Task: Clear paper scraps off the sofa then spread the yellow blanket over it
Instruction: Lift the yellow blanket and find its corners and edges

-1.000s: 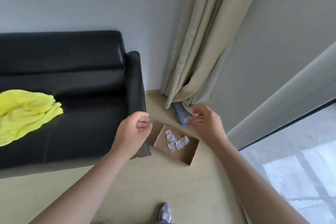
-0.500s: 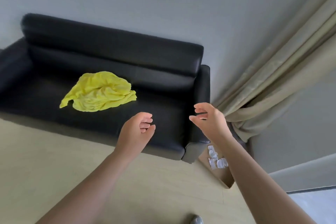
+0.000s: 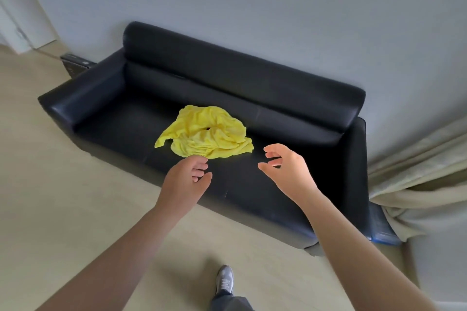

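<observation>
Yellow blanket (image 3: 207, 134), crumpled mid-seat on sofa (image 3: 252, 78). Hovering empty: left hand (image 3: 184, 182) loosely curled at its 6 o'clock, right hand (image 3: 288, 169) spread at 4 o'clock. No scraps seen there. Danger: grabbing a mid-bundle fold, spreading lopsided, sliding off slick leather.

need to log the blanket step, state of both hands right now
Left hand: open, fingers loosely curled, holding nothing, by the yellow blanket near edge.
Right hand: open, holding nothing, over the sofa seat.
</observation>
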`<state>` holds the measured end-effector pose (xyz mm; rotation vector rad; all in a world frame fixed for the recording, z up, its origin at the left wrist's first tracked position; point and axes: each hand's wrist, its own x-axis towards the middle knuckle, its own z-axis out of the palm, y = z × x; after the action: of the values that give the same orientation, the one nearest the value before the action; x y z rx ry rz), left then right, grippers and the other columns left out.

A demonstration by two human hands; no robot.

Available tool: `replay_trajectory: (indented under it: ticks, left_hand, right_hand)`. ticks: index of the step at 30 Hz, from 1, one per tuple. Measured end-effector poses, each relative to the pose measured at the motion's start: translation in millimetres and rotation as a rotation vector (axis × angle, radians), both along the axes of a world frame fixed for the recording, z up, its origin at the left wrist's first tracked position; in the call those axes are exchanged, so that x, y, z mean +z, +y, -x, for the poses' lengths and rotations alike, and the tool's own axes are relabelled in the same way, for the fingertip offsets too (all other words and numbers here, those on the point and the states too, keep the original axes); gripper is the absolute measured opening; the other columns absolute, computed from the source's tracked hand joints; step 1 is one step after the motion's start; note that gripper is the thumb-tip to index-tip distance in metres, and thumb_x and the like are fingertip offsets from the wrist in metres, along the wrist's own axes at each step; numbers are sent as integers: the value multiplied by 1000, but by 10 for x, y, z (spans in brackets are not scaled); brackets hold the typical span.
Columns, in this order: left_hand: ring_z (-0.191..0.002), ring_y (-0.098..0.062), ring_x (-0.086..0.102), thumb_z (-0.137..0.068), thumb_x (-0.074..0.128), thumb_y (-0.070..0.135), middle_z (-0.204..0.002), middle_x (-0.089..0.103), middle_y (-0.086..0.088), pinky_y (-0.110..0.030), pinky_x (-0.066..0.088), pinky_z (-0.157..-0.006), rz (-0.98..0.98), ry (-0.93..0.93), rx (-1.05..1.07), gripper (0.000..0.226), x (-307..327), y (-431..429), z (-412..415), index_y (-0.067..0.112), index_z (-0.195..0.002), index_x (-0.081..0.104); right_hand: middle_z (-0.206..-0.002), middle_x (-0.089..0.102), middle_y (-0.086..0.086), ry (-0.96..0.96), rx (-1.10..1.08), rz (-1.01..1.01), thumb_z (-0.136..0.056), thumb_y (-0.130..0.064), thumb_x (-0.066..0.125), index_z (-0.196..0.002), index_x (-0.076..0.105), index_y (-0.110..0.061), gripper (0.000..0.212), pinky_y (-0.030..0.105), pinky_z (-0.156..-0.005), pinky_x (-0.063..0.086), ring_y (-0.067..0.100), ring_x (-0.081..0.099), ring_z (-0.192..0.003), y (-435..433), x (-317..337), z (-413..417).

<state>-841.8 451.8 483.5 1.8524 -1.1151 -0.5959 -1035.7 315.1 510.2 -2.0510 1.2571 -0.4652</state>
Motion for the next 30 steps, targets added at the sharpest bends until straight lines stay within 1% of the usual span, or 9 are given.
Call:
replay_trajectory:
  ticks: [3, 7, 14, 18, 24, 27, 30]
  left_hand:
    - [-97, -8, 64, -86, 64, 16, -106, 67, 3, -24, 53, -84, -14, 7, -1, 28, -67, -176, -315, 15, -114, 61]
    - [-96, -8, 65, -86, 64, 16, -104, 67, 3, -28, 55, -86, -42, -12, -17, 28, -161, -592, -803, 14, -114, 62]
    - [-94, -11, 65, -85, 64, 16, -103, 67, 3, -33, 55, -86, -120, -36, -38, 28, -250, -1345, -1627, 15, -114, 62]
    - [-95, -10, 65, -85, 64, 17, -104, 67, 4, -31, 55, -85, -141, -24, -47, 29, -337, -1696, -2062, 16, -114, 61]
    - [-95, -10, 65, -85, 64, 18, -103, 66, 6, -27, 54, -82, -190, 7, -111, 28, -589, -2186, -2765, 19, -113, 61]
    - [-95, -10, 64, -85, 64, 20, -106, 66, 5, -32, 54, -85, -225, 2, -171, 31, -770, -2526, -3180, 17, -116, 61]
    - [-97, -11, 63, -85, 65, 21, -107, 66, 5, -34, 54, -86, -262, -9, -255, 32, -970, -2880, -3566, 17, -117, 60]
  right_hand:
    - [-111, 61, -7, -19, 7, -5, -87, -26, 67, -124, 57, -21, 39, 22, -80, 48, 10, 62, -96, -178, -83, -339]
    - [-108, 63, -6, -43, 2, -23, -85, -25, 69, -121, 59, -21, 37, 27, -83, 52, 10, 63, -93, -586, -279, -830]
    - [-107, 61, -7, -1, -26, -84, -86, -24, 68, -121, 58, -22, 37, 21, -77, 46, 12, 61, -94, -1313, -458, -1550]
    - [-106, 60, -8, 30, -36, -98, -86, -25, 67, -120, 58, -22, 35, 22, -76, 47, 12, 61, -93, -1606, -507, -1917]
    - [-107, 59, -9, 102, -84, -145, -87, -25, 66, -122, 57, -22, 36, 23, -76, 47, 11, 61, -93, -1990, -691, -2470]
    - [-106, 59, -9, 128, -137, -176, -87, -25, 66, -122, 57, -22, 36, 23, -77, 48, 11, 60, -93, -2187, -857, -2793]
    - [-107, 60, -7, 153, -223, -209, -86, -25, 67, -121, 58, -22, 37, 28, -79, 51, 12, 61, -93, -2375, -1039, -3076]
